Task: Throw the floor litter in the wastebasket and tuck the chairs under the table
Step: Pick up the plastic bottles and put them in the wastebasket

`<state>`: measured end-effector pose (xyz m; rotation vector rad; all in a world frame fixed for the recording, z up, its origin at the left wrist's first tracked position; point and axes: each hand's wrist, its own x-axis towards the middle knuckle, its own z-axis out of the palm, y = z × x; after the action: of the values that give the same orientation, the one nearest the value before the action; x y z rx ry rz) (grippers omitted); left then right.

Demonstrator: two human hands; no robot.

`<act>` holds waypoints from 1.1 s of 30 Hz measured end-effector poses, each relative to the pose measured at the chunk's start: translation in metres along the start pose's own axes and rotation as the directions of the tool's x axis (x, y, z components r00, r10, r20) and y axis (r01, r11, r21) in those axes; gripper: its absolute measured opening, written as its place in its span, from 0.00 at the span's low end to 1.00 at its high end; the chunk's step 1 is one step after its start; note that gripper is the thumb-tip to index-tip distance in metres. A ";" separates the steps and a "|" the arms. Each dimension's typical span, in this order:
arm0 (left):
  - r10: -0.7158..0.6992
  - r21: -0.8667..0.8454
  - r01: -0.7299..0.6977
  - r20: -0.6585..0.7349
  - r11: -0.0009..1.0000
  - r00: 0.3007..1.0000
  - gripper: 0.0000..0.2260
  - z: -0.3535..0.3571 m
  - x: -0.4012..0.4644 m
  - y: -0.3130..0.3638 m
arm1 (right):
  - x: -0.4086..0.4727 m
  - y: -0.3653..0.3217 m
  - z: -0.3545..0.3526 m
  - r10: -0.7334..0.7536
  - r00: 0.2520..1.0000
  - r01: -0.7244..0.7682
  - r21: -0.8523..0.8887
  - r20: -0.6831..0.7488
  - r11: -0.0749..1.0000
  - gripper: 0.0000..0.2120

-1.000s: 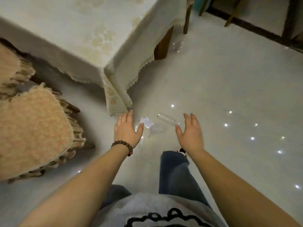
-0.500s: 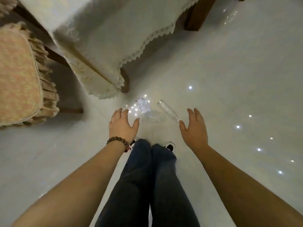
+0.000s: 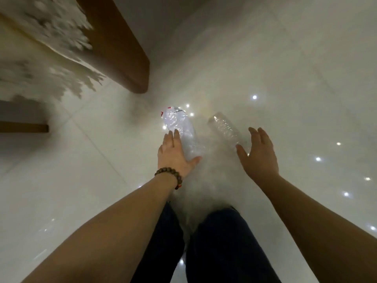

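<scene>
1. Upper left: lace-edged tablecloth [image 3: 51, 64], blurred, hanging from the worktop; brown wooden table leg [image 3: 122, 48] beside it, foot set on the pale glossy floor [image 3: 81, 180].
2. Left edge, mid-height: short brown wooden bar [image 3: 24, 127] against the floor, part of other furniture; which piece, not determinable.
3. Left of centre: left hand [image 3: 173, 158] reaching down, palm toward the floor, bead bracelet [image 3: 169, 175] around the wrist.
4. Left-hand grip: fingers [image 3: 171, 137] extended and spread, thumb out to the right; laid against the near side of the crumpled bottle, thumb under its near end; not wrapped around it. Actual contact not certain.
5. Centre: crumpled clear plastic bottle [image 3: 179, 127] lying on its side on the floor, near the foot of the table leg; red-and-white marking at its far end.
6. Right of centre: second clear plastic bottle [image 3: 224, 127], ribbed, also lying on its side on the floor, just beside the first, the two apart.
7. Right: right hand [image 3: 259, 154] hovering by the near end of the ribbed bottle, palm down.
8. Right-hand grip: fingers apart, thumb spread toward the bottle, holding nothing; contact with the bottle not determinable.
9. Bottom centre: dark trouser legs [image 3: 220, 246] between the two bare forearms.
10. Right side of floor: scattered bright point reflections [image 3: 254, 97].
</scene>
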<state>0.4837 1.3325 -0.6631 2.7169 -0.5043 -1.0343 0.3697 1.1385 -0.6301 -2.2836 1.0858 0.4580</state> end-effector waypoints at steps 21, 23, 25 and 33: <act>0.042 -0.196 -0.085 -0.213 0.977 0.976 0.23 0.023 0.039 0.002 | 0.029 0.015 0.034 0.004 1.000 -0.004 0.028 0.006 1.000 0.35; 0.023 -0.229 -0.071 -0.209 0.971 0.978 0.22 -0.006 0.018 0.011 | 0.010 0.001 0.006 -0.012 1.000 0.012 0.050 -0.002 0.999 0.35; -0.015 -0.324 -0.055 -0.208 0.944 0.978 0.20 -0.041 -0.007 0.021 | -0.013 -0.017 -0.028 -0.024 1.000 0.026 0.081 -0.015 0.996 0.35; -0.100 -0.497 -0.076 -0.317 0.865 0.943 0.10 -0.211 -0.142 0.069 | -0.119 -0.117 -0.198 -0.125 0.991 0.132 0.171 -0.048 0.976 0.32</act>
<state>0.5099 1.3347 -0.4009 2.3417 -0.1270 -0.5745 0.4015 1.1466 -0.3735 -2.1985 0.9496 0.2593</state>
